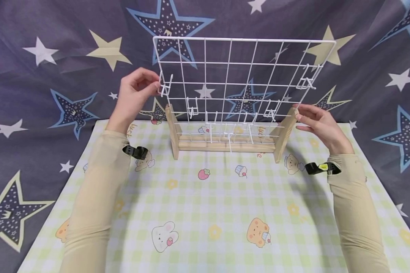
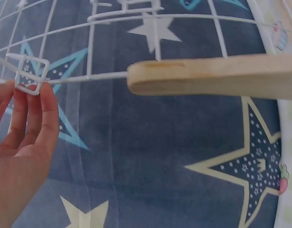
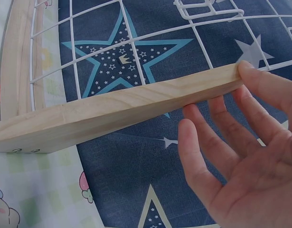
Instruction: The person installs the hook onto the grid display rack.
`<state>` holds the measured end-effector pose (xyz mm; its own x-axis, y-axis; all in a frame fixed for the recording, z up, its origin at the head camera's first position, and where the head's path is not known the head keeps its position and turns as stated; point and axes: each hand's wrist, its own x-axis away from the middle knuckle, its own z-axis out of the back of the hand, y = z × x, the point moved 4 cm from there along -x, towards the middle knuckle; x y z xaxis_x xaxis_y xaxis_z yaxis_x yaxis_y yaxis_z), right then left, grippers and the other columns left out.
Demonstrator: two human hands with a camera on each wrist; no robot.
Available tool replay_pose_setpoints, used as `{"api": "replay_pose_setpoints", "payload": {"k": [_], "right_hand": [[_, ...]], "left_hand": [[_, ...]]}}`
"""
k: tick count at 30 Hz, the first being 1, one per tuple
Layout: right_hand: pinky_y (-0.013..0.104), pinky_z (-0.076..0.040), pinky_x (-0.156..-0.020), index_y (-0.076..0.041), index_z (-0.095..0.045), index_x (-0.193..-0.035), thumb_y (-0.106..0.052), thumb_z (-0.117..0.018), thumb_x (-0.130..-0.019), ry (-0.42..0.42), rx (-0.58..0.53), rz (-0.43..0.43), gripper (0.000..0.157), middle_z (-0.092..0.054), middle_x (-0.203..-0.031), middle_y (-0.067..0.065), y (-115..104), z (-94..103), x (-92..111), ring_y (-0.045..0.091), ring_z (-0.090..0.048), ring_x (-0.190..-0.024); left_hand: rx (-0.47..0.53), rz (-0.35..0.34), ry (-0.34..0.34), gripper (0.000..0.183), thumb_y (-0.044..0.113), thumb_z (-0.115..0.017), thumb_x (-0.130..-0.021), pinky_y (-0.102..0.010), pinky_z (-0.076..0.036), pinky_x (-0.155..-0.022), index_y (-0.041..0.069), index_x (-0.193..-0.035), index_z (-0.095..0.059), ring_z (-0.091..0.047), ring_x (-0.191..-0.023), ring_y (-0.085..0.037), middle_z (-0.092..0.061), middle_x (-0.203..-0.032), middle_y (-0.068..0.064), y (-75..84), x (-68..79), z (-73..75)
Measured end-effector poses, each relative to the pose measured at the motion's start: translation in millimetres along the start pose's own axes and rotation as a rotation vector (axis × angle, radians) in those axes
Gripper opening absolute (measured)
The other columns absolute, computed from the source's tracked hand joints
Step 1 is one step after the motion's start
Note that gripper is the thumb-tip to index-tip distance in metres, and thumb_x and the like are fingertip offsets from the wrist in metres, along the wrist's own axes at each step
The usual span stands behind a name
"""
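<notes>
A white wire grid panel (image 1: pixel 205 61) stands upright in a wooden stand, which has a base bar (image 1: pixel 225 146) between two side posts. My left hand (image 1: pixel 131 93) pinches a white wire hook (image 1: pixel 165 89) at the grid's left edge; the left wrist view shows fingertips at its square frame (image 2: pixel 32 75). With thumb and fingertips, my right hand (image 1: pixel 319 123) holds the top of the right wooden post (image 1: pixel 285 132). In the right wrist view, the thumb lies at that post's tip (image 3: pixel 231 73) and fingers touch its underside.
More white hooks hang on the grid, one at the upper right (image 1: pixel 306 82) and several lower down. The left post (image 1: pixel 172 132) stands below my left hand. A checked cloth (image 1: pixel 191 204) covers the table, and a dark star-patterned curtain (image 1: pixel 89 22) hangs behind.
</notes>
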<state>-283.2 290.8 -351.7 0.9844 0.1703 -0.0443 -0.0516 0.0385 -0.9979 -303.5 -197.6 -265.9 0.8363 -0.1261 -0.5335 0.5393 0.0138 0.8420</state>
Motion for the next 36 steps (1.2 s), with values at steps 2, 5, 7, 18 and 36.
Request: {"api": "replay_pose_setpoints", "payload": {"k": [2,5,7,18,36], "right_hand": [[0.023,-0.056,-0.082,0.009,-0.036,-0.142,-0.008,-0.065,-0.093,0.000,-0.008,0.000,0.060,-0.055,-0.128,0.001,0,0.3,0,0.007,-0.056,-0.109],[0.022,-0.056,-0.082,0.009,-0.036,-0.142,-0.009,-0.065,-0.093,0.000,-0.003,-0.002,0.060,-0.054,-0.129,0.001,0,0.6,-1,0.007,-0.056,-0.109],[0.022,-0.056,-0.082,0.008,-0.036,-0.142,-0.009,-0.066,-0.093,-0.001,0.004,-0.004,0.060,-0.054,-0.130,0.001,0,0.6,-1,0.007,-0.056,-0.110],[0.021,-0.056,-0.082,0.007,-0.037,-0.142,-0.011,-0.066,-0.093,0.001,0.020,-0.009,0.060,-0.052,-0.132,0.002,0,1.1,-2,0.007,-0.055,-0.110],[0.022,-0.056,-0.081,0.003,-0.043,-0.139,-0.009,-0.066,-0.093,-0.004,-0.003,0.000,0.053,-0.055,-0.129,-0.002,1,-0.6,1,0.006,-0.056,-0.110]], "left_hand": [[0.059,-0.005,0.018,0.010,-0.011,-0.063,-0.088,-0.025,-0.057,-0.071,-0.008,-0.097,-0.066,-0.061,-0.072,-0.020,-0.065,-0.083,-0.008,3.4,-2.8,-1.5],[0.089,-0.012,0.038,0.011,-0.010,-0.063,-0.088,-0.027,-0.058,-0.073,-0.004,-0.096,-0.068,-0.062,-0.074,-0.020,-0.065,-0.084,-0.009,7.8,-5.9,-4.1],[0.100,-0.017,0.056,0.013,-0.010,-0.064,-0.088,-0.028,-0.058,-0.073,-0.002,-0.096,-0.069,-0.062,-0.074,-0.021,-0.065,-0.085,-0.010,10.1,-7.4,-5.5],[0.118,-0.027,0.170,0.015,-0.012,-0.065,-0.085,-0.022,-0.054,-0.066,0.000,-0.090,-0.072,-0.059,-0.068,-0.017,-0.067,-0.080,-0.006,12.5,-10.9,-8.1],[0.164,0.123,0.323,0.011,-0.008,-0.066,-0.085,-0.025,-0.059,-0.060,0.002,-0.085,-0.071,-0.059,-0.070,-0.017,-0.063,-0.078,-0.008,24.9,-10.9,-23.1]]}}
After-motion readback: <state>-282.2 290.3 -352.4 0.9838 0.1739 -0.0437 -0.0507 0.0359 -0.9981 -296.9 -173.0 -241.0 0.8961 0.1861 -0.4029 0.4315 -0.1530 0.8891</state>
